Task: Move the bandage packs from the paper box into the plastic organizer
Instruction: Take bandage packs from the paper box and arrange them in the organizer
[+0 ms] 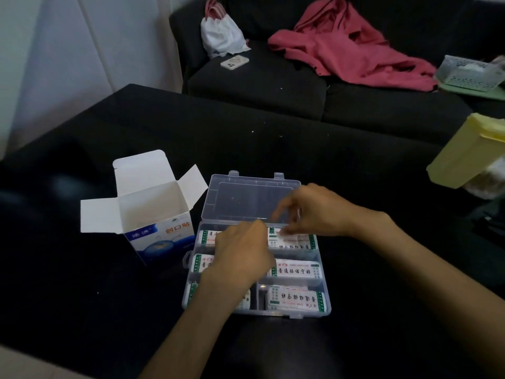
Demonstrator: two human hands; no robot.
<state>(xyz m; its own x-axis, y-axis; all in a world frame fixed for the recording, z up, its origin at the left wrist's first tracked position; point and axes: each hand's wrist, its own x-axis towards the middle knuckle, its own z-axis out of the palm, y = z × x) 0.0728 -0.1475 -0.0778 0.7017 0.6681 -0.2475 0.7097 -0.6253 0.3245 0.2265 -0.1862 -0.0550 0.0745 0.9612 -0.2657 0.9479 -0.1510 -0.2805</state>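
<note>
Dark sofa behind; black table (273, 149) carries all. Paper box (155, 212) at organizer's left edge, flaps open, looks empty. Plastic organizer (257, 269) open, bandage packs (296, 269) in compartments. Right hand (311, 212) pinches pack at far-right compartment; left hand (243, 253) fingers curled over far-left compartment, grasp unclear. Likely last step: seat pack flat, let go.

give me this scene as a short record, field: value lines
paper box: open, flaps up, looks empty inside
organizer: lid open, bandage packs in the compartments
left hand: over the left compartments, what its fingers do is hidden
right hand: fingers on a pack in the back right compartment
surface: black cloth
</note>
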